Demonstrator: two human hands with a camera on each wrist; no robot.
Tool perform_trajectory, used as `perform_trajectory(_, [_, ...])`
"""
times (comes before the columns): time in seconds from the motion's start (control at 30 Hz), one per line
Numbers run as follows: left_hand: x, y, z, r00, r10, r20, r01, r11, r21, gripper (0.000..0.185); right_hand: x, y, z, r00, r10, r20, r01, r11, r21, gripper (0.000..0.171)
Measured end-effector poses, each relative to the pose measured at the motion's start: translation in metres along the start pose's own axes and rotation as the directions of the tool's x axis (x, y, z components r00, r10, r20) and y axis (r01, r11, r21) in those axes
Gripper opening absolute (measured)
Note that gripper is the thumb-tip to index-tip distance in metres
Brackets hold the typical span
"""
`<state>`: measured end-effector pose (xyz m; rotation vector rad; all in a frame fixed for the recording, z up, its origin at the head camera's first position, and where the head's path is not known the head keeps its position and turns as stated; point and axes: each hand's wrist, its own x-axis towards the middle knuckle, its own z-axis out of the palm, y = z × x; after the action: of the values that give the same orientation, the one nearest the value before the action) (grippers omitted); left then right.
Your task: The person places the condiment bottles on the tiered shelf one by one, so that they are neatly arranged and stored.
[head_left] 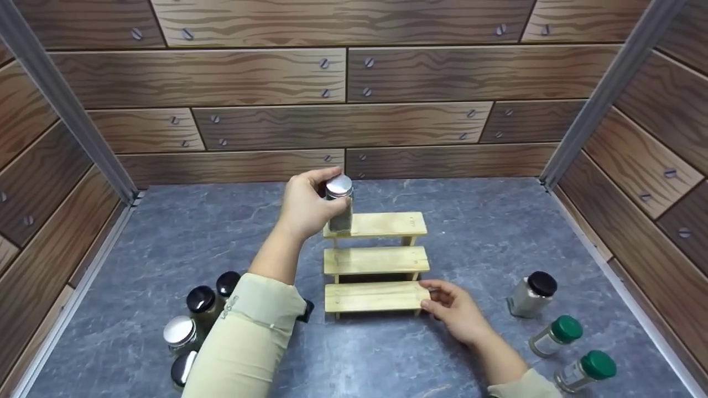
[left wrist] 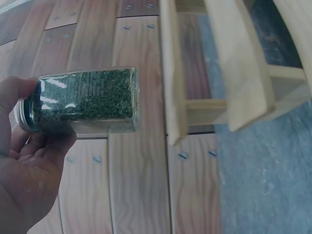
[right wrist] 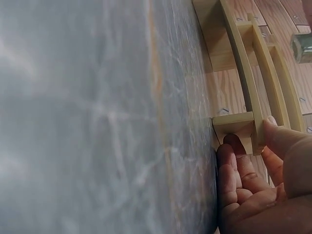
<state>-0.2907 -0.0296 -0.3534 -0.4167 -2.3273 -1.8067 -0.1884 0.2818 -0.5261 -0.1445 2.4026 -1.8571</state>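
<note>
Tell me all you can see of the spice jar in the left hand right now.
The spice jar is clear and square-sided, with a silver screw cap, packed nearly full of dark green dried flakes. The left hand grips it near the cap, fingers curled round its upper part. From the head camera it stands upright at the left end of the top step of the wooden rack; whether its base touches the step cannot be told.

My left hand [head_left: 304,207] is raised, arm extended, fingers curled in a grip; my right hand [head_left: 454,309] is lower, fingers pinching.
</note>
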Motion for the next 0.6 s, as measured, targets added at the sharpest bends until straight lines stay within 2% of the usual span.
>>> perform_trajectory(0.23, [0.006,-0.014,0.003,1.0,-0.012,0.016,0.012,1.0,-0.015,0.057,0.001,-0.001,0.001,1.0,-0.013,0.017,0.013,1.0,0.025,0.045])
perform_trajectory(0.6, [0.01,-0.024,0.012,0.998,-0.026,0.052,0.029,0.998,-0.051,0.058,-0.003,-0.001,0.0,1.0,0.0,0.006,0.0,1.0,0.027,0.046])
